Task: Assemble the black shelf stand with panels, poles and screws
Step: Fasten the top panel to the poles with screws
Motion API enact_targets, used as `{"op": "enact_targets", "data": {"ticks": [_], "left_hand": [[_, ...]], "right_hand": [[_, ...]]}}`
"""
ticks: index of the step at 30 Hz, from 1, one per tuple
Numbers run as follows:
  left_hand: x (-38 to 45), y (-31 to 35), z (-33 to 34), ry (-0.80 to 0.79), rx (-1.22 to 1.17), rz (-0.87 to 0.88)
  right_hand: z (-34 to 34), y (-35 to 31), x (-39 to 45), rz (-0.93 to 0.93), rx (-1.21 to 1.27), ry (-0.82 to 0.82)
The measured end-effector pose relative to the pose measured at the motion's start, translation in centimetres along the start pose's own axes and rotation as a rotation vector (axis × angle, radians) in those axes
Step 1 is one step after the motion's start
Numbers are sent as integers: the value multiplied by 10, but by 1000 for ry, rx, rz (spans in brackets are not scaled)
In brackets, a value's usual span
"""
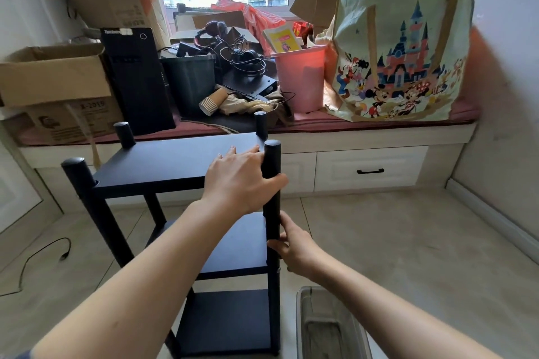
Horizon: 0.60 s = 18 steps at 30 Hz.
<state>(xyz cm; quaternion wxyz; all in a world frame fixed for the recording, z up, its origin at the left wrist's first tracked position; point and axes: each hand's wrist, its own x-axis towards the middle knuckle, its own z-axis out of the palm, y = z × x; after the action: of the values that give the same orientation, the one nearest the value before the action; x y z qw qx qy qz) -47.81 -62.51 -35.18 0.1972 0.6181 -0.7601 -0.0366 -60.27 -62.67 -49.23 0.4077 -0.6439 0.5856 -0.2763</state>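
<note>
Shelf stand upright; both hands grip its near-right pole, left hand above right hand

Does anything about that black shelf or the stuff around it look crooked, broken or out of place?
The black shelf stand looks sound: three panels level, poles upright. The oddities lie behind it: a paper cup tipped on its side on the window seat, beside tangled cables.
</note>
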Motion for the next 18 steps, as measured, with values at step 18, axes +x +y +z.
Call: {"op": "enact_targets", "data": {"ticks": [18], "left_hand": [[-18, -155, -91, 339, -345, -364]], "right_hand": [[100, -108, 44, -489, -49, 222]]}}
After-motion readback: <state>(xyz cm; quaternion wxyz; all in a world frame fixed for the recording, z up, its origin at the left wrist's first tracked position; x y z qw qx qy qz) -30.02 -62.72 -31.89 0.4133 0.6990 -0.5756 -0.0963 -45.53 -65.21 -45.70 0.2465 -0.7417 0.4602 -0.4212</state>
